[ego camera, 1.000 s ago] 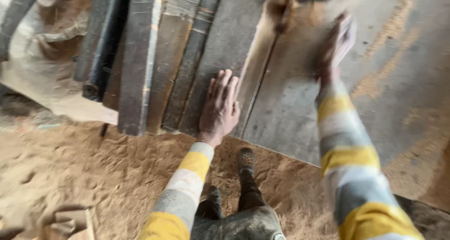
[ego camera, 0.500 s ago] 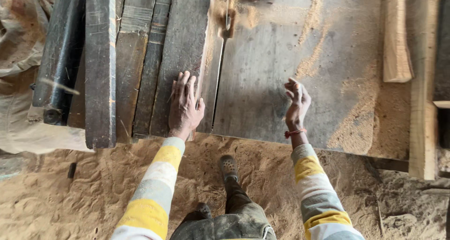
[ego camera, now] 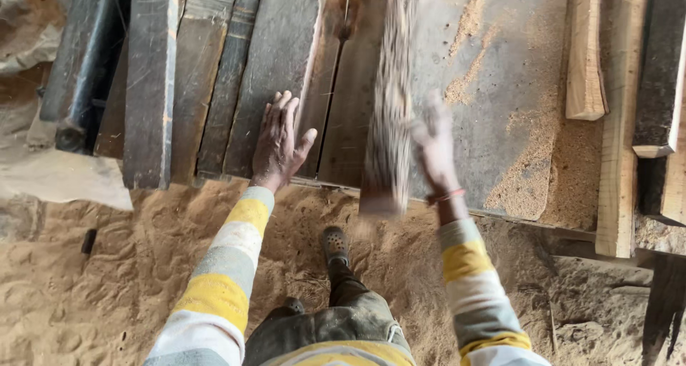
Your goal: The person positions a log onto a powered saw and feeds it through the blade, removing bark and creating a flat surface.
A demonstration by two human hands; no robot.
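Note:
My left hand point(ego camera: 281, 141) lies flat with fingers spread on a dark grey plank point(ego camera: 275, 58), close to the near edge of the saw table point(ego camera: 500, 66). A long thin wood strip point(ego camera: 389, 123) runs from the table's far side to its near edge and is blurred by motion. My right hand point(ego camera: 432, 148), also blurred, is against the strip's right side at wrist height above the table. Whether its fingers close around the strip is not clear. Both sleeves are striped yellow, grey and white.
Several dark planks point(ego camera: 150, 80) lie side by side at the left. Pale timber pieces point(ego camera: 586, 51) and a longer one point(ego camera: 618, 159) lie at the right. Sawdust is heaped on the table point(ego camera: 529, 180) and covers the floor point(ego camera: 86, 287). My shoe point(ego camera: 334, 244) stands below the table edge.
A blurred wood strip has appeared next to my right hand, which has moved to it. My left hand stays flat on the plank. The view has shifted slightly.

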